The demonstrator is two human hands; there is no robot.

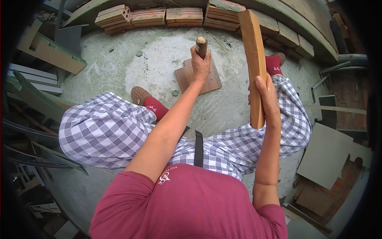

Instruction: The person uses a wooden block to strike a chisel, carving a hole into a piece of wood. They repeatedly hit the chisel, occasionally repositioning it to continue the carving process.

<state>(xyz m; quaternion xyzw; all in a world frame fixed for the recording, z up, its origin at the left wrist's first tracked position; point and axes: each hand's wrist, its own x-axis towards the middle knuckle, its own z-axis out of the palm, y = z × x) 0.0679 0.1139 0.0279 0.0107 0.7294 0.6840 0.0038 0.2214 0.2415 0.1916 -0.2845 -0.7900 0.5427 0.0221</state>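
My left hand [201,65] is wrapped round an upright dark wooden handle [201,47] with a pale, worn top end. The lower part of this tool is hidden by the hand, so I cannot tell its kind. Under that hand, a brown wood-grain board [185,79] lies flat on the floor between my feet. On the other side, my right hand [269,97] grips a long, thick wooden stick [254,51] near its lower end, thumb across its face. The stick is raised, tilted slightly, its far end reaching toward the bricks.
Hollow clay bricks [184,16] line the far wall. Sheet offcuts and strips [51,51] crowd the left side, and grey panels [324,155] lie at the right. My legs in checked trousers [103,131] spread around the board. Small green bits [139,53] dot the concrete floor [107,71].
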